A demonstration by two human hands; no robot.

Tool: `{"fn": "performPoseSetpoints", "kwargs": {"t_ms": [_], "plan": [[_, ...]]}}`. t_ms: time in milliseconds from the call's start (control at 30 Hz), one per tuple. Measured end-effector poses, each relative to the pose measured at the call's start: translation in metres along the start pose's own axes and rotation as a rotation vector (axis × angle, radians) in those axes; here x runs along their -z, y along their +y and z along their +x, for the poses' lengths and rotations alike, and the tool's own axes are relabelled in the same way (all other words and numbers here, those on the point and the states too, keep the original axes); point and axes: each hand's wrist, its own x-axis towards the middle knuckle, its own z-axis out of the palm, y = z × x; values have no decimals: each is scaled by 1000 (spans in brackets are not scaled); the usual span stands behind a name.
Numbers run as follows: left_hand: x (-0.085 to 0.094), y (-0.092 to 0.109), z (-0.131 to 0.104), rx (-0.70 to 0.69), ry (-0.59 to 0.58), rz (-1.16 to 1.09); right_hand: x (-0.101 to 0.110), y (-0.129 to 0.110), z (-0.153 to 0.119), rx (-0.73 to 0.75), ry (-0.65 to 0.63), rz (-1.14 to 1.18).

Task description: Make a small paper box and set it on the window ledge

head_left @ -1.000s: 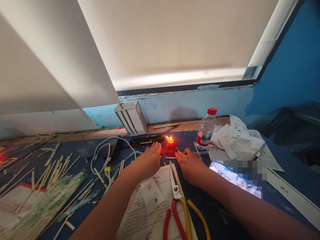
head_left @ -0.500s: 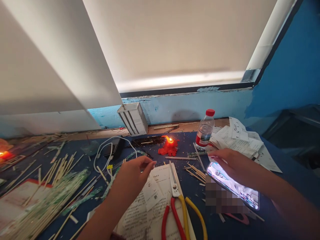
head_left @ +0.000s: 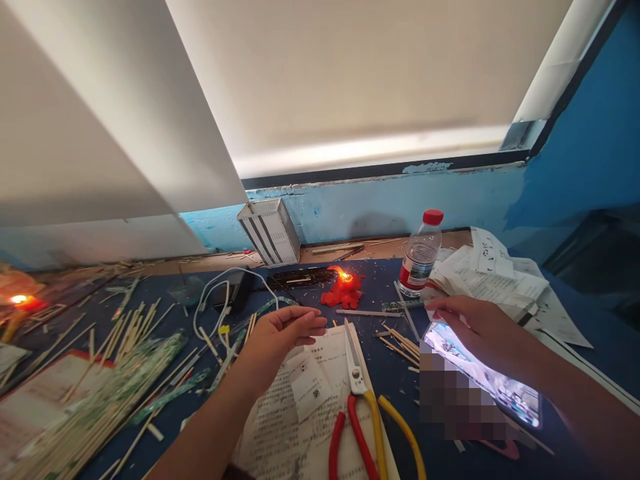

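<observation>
My left hand (head_left: 289,328) hovers over the printed pages (head_left: 270,413), fingers stretched out and slightly parted, with nothing visible in them. My right hand (head_left: 473,323) is over the upper end of a lit phone (head_left: 493,383), its thumb and index finger close together near a thin strip; what they hold, if anything, I cannot make out. Scissors (head_left: 356,373) with red and yellow handles lie partly open on the paper, between my hands. Small white paper pieces (head_left: 311,387) rest on the pages. Beyond them a flame burns on a mound of red wax (head_left: 343,293).
A water bottle (head_left: 421,257) with a red cap stands by crumpled papers (head_left: 495,277). At the back is a white box (head_left: 273,233). Thin wooden sticks (head_left: 95,417) and a white cable (head_left: 201,307) lie left. Another flame (head_left: 20,301) burns at far left.
My left hand has gone from a pinch to parted, stretched fingers. My right hand stays by the phone. The whole view has shifted slightly.
</observation>
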Motion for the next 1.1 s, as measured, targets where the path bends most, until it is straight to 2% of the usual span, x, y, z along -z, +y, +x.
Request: {"fn": "performPoseSetpoints", "kwargs": {"t_ms": [167, 367, 533, 633, 733, 900, 1100], "plan": [[0, -1, -1, -46, 15, 14, 0, 1, 1, -2, -79, -19], [1, 2, -2, -83, 33, 44, 11, 7, 0, 11, -168, -71], [1, 5, -5, -96, 79, 98, 18, 23, -12, -100, -300, -145], [0, 6, -5, -111, 109, 133, 18, 23, -21, -142, -372, -175], [0, 3, -4, -127, 134, 152, 16, 14, -24, -167, -395, -212], [-1, -2, -1, -128, 113, 126, 17, 0, -24, -213, -429, -304], [-2, -2, -2, -115, 129, 196, 17, -3, -25, -135, -406, -248]]}}
